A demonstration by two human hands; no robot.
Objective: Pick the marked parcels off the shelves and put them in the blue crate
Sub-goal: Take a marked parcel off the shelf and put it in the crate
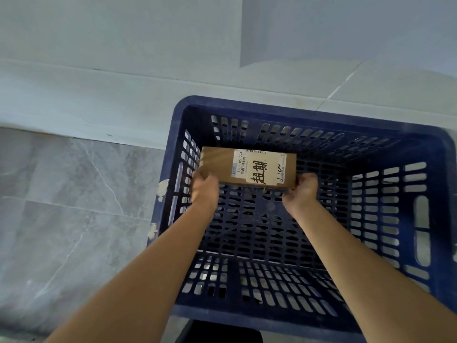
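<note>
A brown cardboard parcel (217, 167) with a white shipping label and black handwritten characters is inside the blue crate (440, 219), near its far left corner, low over the slotted floor. My left hand (204, 190) grips the parcel's near left corner. My right hand (303, 191) grips its near right corner. Both forearms reach down into the crate from the near side. Whether the parcel touches the crate floor cannot be told. No other parcel lies in the crate.
The crate stands on something dark (217, 332) at its near edge, beside a white wall and skirting (99, 100). Grey marble-pattern floor tiles (61, 219) lie to the left. White smears mark the crate's left rim.
</note>
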